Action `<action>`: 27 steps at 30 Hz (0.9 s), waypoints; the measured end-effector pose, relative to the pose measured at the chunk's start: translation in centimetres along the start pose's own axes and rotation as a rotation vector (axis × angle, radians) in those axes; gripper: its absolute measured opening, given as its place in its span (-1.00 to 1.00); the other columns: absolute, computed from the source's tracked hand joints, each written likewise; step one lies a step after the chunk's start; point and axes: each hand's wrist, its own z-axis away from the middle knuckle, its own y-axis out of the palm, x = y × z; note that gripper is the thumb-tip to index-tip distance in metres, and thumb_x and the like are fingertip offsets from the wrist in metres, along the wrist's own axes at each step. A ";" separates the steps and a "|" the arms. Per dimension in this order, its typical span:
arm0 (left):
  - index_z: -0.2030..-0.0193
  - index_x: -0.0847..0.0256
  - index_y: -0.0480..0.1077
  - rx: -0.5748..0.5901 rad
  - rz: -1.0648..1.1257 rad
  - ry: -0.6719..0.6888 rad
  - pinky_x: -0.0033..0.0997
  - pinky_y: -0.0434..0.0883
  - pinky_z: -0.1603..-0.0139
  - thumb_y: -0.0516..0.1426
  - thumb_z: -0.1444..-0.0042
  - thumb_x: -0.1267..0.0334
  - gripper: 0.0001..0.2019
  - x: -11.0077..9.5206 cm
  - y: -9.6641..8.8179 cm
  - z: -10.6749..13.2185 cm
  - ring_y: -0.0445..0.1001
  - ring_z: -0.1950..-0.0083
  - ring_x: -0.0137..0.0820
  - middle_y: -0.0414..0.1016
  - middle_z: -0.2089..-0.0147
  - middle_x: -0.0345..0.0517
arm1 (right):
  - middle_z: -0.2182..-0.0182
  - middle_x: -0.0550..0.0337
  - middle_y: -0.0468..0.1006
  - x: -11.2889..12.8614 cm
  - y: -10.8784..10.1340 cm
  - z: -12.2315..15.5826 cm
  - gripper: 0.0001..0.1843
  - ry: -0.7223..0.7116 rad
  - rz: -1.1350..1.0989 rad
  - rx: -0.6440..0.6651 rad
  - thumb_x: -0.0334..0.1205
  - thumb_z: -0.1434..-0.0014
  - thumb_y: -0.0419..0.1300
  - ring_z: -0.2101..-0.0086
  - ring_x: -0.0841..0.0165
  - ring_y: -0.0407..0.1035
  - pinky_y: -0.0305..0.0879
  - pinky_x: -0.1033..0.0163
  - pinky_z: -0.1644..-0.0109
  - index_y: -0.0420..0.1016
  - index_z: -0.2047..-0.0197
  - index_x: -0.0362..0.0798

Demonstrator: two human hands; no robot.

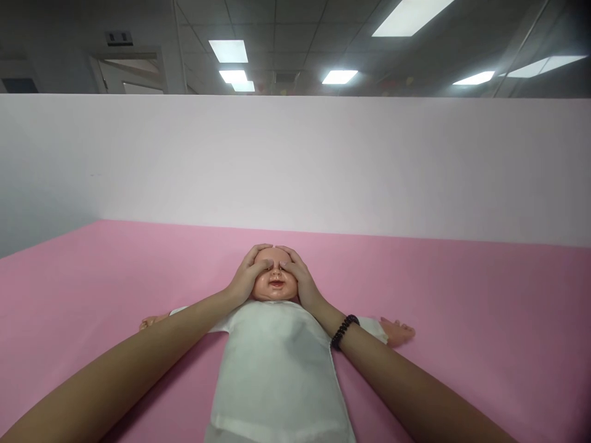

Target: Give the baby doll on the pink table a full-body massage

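A baby doll (276, 290) lies on its back, head away from me, in a white short-sleeved shirt (279, 363). Its arms stretch out to both sides. My left hand (247, 277) cups the left side of the doll's head, with the thumb laid across the eye. On the other side my right hand (305, 280) wraps the head the same way, its thumb over the other eye. Nose, mouth and chin show between the hands. A dark beaded bracelet (344, 331) circles my right wrist.
The doll rests on a pink surface (462, 289). Behind it stands a low white wall (295, 163), and another pale panel (41, 184) closes the left side. Ceiling lights (228, 51) and a door frame (129, 74) show beyond the wall.
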 end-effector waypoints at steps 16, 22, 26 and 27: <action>-0.08 0.16 0.39 -0.017 -0.007 0.011 -0.23 0.40 -0.10 0.20 -0.04 0.12 -0.56 0.0 0.2 0.0 0.45 -0.08 -0.19 0.49 -0.04 -0.06 | -0.02 0.18 0.54 0.0 0.0 0.0 -0.54 0.005 -0.061 0.002 -0.03 -0.02 0.31 -0.12 0.10 0.35 0.26 0.05 -0.25 0.53 -0.01 0.06; -0.08 0.13 0.39 -0.010 0.006 0.012 -0.21 0.42 -0.12 0.28 -0.05 0.13 -0.56 -0.1 0.2 0.2 0.47 -0.11 -0.17 0.48 -0.09 -0.06 | -0.06 0.16 0.54 0.0 -0.1 0.1 -0.52 0.019 -0.041 0.013 -0.05 -0.04 0.34 -0.10 0.09 0.38 0.33 0.03 -0.18 0.50 -0.06 0.08; -0.06 0.15 0.39 -0.027 0.049 -0.017 -0.24 0.45 -0.03 0.22 -0.03 0.16 -0.58 -0.6 0.7 0.3 0.49 -0.03 -0.19 0.52 -0.01 -0.07 | -0.05 0.18 0.53 -0.4 -0.3 -0.1 -0.55 0.004 -0.044 0.020 -0.07 -0.06 0.33 -0.09 0.11 0.38 0.31 0.04 -0.20 0.51 -0.04 0.08; -0.05 0.16 0.40 -0.031 0.058 -0.020 -0.25 0.44 -0.02 0.21 -0.03 0.17 -0.59 -0.7 0.8 0.3 0.49 -0.02 -0.20 0.52 0.01 -0.07 | -0.04 0.18 0.53 -0.4 -0.3 -0.2 -0.56 0.003 -0.051 0.013 -0.06 -0.06 0.32 -0.09 0.11 0.37 0.30 0.04 -0.21 0.52 -0.03 0.07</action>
